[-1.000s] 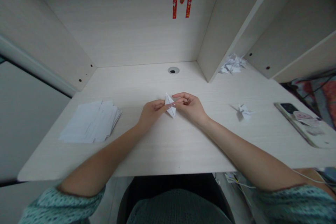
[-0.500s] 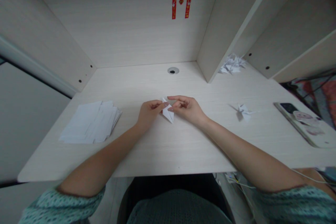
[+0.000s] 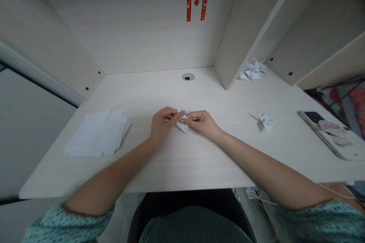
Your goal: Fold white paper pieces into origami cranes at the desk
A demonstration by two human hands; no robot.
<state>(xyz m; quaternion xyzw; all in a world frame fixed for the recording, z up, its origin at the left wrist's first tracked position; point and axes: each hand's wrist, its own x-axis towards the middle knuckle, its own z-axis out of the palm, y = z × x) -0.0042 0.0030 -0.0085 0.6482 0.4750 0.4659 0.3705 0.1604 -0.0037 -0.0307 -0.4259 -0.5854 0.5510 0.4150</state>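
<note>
A small folded white paper [image 3: 182, 127] is pinched between both hands above the middle of the desk, one pointed end hanging toward me. My left hand [image 3: 163, 123] grips its upper left side with thumb and fingers. From the right, my right hand [image 3: 203, 122] holds the other edge, thumb on top and fingers curled behind. The two thumbs nearly meet over the paper and cover its upper part.
Left on the desk [image 3: 159, 171] lies a stack of white paper sheets [image 3: 97, 133]. To the right sit one folded paper crane [image 3: 265, 121] and a phone [image 3: 333, 136]. Behind an upright panel [image 3: 242, 26] rests a pile of folded paper pieces [image 3: 252, 70].
My right hand's raised index finger has come down, and its fingers have closed on the paper. My left thumb has shifted slightly right over the paper.
</note>
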